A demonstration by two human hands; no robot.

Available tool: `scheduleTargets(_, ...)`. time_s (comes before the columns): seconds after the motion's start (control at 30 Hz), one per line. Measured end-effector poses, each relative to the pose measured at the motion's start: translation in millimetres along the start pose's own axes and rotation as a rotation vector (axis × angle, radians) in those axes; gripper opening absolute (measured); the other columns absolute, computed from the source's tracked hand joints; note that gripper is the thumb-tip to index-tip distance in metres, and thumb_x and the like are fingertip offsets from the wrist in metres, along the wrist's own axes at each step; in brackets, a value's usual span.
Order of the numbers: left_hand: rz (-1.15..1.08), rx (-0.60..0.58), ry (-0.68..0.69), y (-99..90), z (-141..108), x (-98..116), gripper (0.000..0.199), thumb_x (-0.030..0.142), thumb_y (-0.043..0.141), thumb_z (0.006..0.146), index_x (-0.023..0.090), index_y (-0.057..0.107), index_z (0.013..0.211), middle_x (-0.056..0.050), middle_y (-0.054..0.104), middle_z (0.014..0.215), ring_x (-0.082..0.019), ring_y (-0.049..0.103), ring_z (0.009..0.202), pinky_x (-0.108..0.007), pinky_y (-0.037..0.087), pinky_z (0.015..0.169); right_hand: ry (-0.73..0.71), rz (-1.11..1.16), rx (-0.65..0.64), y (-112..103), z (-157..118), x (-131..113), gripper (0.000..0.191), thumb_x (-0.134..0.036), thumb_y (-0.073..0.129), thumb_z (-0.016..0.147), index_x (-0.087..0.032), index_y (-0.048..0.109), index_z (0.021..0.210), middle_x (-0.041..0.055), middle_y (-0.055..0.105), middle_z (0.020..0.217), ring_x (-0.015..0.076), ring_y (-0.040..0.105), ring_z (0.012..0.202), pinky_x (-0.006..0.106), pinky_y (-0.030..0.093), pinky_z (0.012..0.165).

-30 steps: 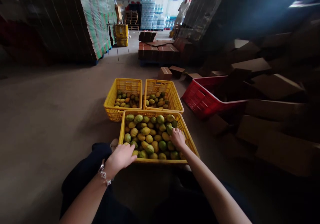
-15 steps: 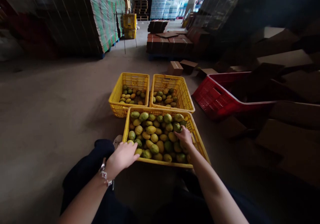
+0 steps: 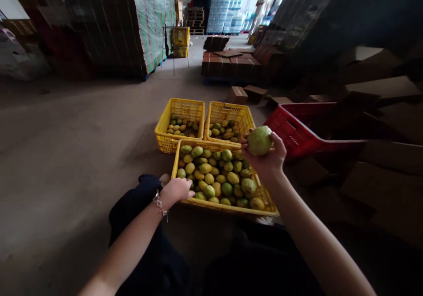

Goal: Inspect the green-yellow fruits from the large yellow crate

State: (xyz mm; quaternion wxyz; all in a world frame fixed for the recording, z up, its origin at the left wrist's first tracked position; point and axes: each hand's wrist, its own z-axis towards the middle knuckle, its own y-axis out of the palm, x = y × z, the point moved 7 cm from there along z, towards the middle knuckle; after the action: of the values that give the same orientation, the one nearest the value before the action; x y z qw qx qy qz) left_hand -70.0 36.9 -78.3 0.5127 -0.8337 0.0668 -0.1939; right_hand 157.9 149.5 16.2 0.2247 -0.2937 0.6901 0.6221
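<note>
My right hand (image 3: 269,157) is raised over the right side of the near yellow crate (image 3: 228,208), its fingers wrapped round a green, bumpy-skinned lemon (image 3: 259,140). My left hand (image 3: 176,190) is at the crate's near left corner, fingers bent over the rim and thumb along the near side; its fingertips are partly hidden. Many yellow and green lemons (image 3: 205,168) fill the near crate. Behind it stand two more yellow crates, a left one (image 3: 162,138) and a right one (image 3: 245,110), each with a layer of lemons at the bottom.
To the right stands a red crate (image 3: 291,133) beside piled cardboard boxes (image 3: 383,172). Small cartons (image 3: 237,95) and a loaded pallet (image 3: 228,64) are farther back. A wrapped stack (image 3: 153,27) rises at the left. A person (image 3: 262,7) stands in the background.
My right hand has lifted a green lemon out of the near crate, up and toward the camera. My left hand stays at the crate's corner. The view has shifted slightly.
</note>
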Motion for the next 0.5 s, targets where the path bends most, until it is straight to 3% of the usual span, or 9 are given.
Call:
scheduleTargets(0.1, 0.060, -0.039, -0.008, 6.2, 2, -3, 0.038, 0.037, 0.049, 0.095, 0.012, 0.062, 0.121, -0.021, 0.069, 0.120, -0.032, 0.065, 0.113, -0.040, 0.050, 0.092, 0.063, 0.110, 0.016, 5, -31, 5, 0.034, -0.042, 0.062, 0.078, -0.020, 0.062, 0.103, 0.0041, 0.071, 0.084, 0.0170, 0.067, 0.069, 0.027, 0.058, 0.053)
scheduleTargets(0.23, 0.121, -0.111, -0.012, 19.7, 4, -10, 0.034, 0.040, 0.048, 0.095, 0.016, 0.063, 0.115, -0.016, 0.072, 0.113, -0.029, 0.070, 0.101, -0.037, 0.053, 0.084, 0.200, 0.267, 0.145, -27, -50, 31, 0.032, -0.038, 0.062, 0.080, -0.020, 0.060, 0.106, 0.0040, 0.071, 0.083, 0.0161, 0.066, 0.065, 0.025, 0.057, 0.050)
scheduleTargets(0.37, 0.165, -0.177, 0.007, 41.1, 9, -15, 0.035, 0.040, 0.051, 0.094, 0.014, 0.064, 0.113, -0.017, 0.073, 0.107, -0.030, 0.071, 0.096, -0.037, 0.054, 0.079, 0.285, 0.414, 0.425, -65, -61, 49, 0.028, -0.038, 0.055, 0.084, -0.020, 0.059, 0.106, 0.0038, 0.067, 0.076, 0.0154, 0.063, 0.061, 0.023, 0.054, 0.045)
scheduleTargets(0.43, 0.176, -0.193, 0.038, 53.6, 15, -16, 0.033, 0.040, 0.053, 0.093, 0.014, 0.065, 0.110, -0.016, 0.073, 0.105, -0.028, 0.071, 0.094, -0.036, 0.054, 0.079, 0.279, 0.442, 0.498, -71, -66, 46, 0.028, -0.038, 0.052, 0.086, -0.019, 0.060, 0.106, 0.0036, 0.066, 0.075, 0.0149, 0.061, 0.060, 0.022, 0.054, 0.044)
scheduleTargets(0.5, 0.180, -0.188, 0.084, 64.6, 27, -16, 0.028, 0.039, 0.058, 0.090, 0.017, 0.067, 0.104, -0.012, 0.073, 0.101, -0.025, 0.071, 0.091, -0.034, 0.054, 0.079, 0.276, 0.457, 0.485, -68, -68, 40, 0.029, -0.038, 0.053, 0.086, -0.019, 0.060, 0.106, 0.0039, 0.066, 0.077, 0.0148, 0.061, 0.061, 0.022, 0.055, 0.045)
